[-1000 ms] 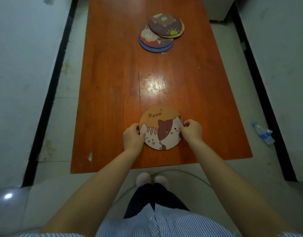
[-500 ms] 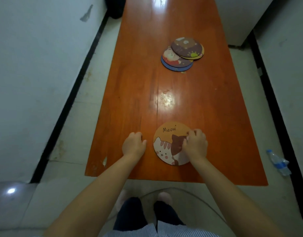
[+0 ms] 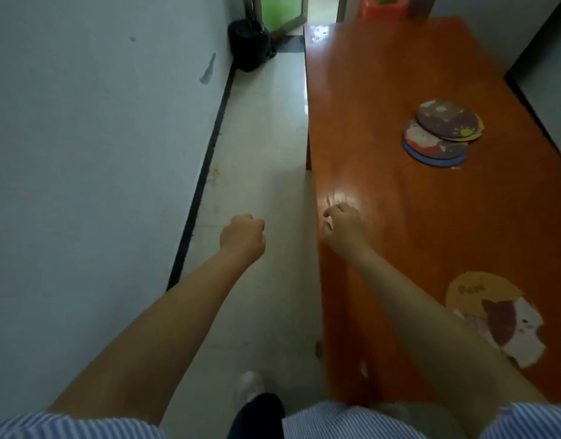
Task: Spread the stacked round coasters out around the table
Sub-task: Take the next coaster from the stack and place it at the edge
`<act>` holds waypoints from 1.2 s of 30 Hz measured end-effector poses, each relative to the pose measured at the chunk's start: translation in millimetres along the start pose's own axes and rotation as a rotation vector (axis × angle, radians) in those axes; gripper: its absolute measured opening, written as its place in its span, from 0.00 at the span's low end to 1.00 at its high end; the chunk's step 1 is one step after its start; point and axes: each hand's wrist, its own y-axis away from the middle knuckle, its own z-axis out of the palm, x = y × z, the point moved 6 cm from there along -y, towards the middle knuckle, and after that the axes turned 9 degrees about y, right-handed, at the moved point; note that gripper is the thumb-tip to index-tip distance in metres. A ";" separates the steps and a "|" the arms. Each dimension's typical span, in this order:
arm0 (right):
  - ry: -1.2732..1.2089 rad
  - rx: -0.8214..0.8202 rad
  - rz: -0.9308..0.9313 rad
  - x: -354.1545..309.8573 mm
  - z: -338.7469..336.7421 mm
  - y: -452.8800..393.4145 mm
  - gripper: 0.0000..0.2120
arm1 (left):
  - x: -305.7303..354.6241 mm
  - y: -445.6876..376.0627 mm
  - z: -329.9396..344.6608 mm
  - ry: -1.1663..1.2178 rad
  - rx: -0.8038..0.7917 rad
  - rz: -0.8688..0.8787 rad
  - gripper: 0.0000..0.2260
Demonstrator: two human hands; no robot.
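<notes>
Both hands [image 3: 242, 236] empty beside table [image 3: 383, 74] edge.

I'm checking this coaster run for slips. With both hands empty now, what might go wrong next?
The cat coaster lies near the table's near edge; a passing arm might knock it off. The remaining coasters overlap, so one grab may drag several. The left hand is off the table, over the floor.
</notes>
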 end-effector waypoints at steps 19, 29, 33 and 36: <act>0.061 0.033 0.492 90.9 -18.9 -193.4 0.13 | 73.8 -262.4 -16.7 -0.210 -0.238 0.425 0.13; 0.106 0.083 0.750 182.5 -47.2 -265.1 0.11 | 163.5 -411.5 -11.8 -0.279 -0.287 0.677 0.13; 0.147 0.066 0.893 216.9 -52.0 -282.8 0.14 | 202.6 -465.9 6.4 -0.247 -0.326 0.826 0.15; 0.139 0.048 1.021 236.0 -51.1 -296.7 0.16 | 226.7 -503.0 26.6 -0.256 -0.402 0.950 0.18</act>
